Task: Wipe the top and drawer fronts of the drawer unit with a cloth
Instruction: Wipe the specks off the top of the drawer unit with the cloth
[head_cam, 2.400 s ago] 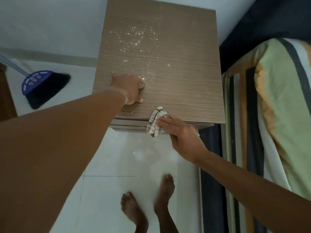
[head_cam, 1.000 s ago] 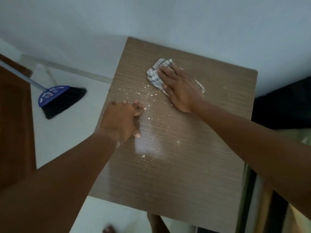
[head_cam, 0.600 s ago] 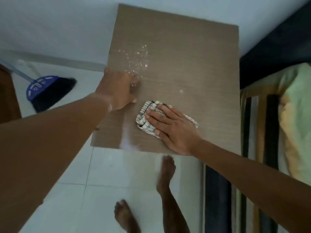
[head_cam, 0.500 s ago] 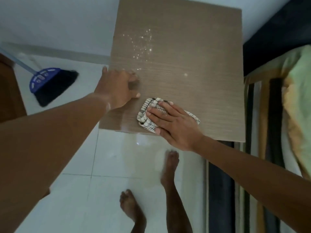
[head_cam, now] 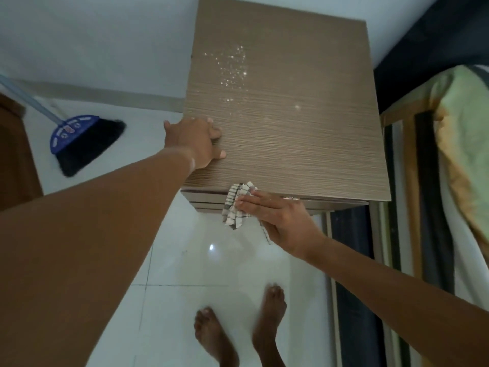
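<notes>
drawer unit [head_cam: 285, 133] front edge: cloth [head_cam: 235, 205] under right grip [head_cam: 280, 221]

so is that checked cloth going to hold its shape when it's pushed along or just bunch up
Probably bunches: the checked cloth already lies crumpled in folds under the right hand. Likely floppy and light, since its loose end droops below the drawer unit edge.

Brown wood-grain drawer units [head_cam: 304, 133]: one is seen.
Drawer fronts below the top's near edge: at least two are made out; the full number cannot be told.
Checked white-and-dark cloths [head_cam: 235, 207]: one is counted.
Bare hands: two are counted, a left hand [head_cam: 193, 141] and a right hand [head_cam: 280, 221].
Bare feet [head_cam: 215, 337]: two are counted.
Blue-headed brooms with black bristles [head_cam: 79, 141]: one is counted.
Striped bed covers [head_cam: 455, 160]: one is seen.
Patches of pale crumbs [head_cam: 232, 67]: one scattered patch is seen.
</notes>
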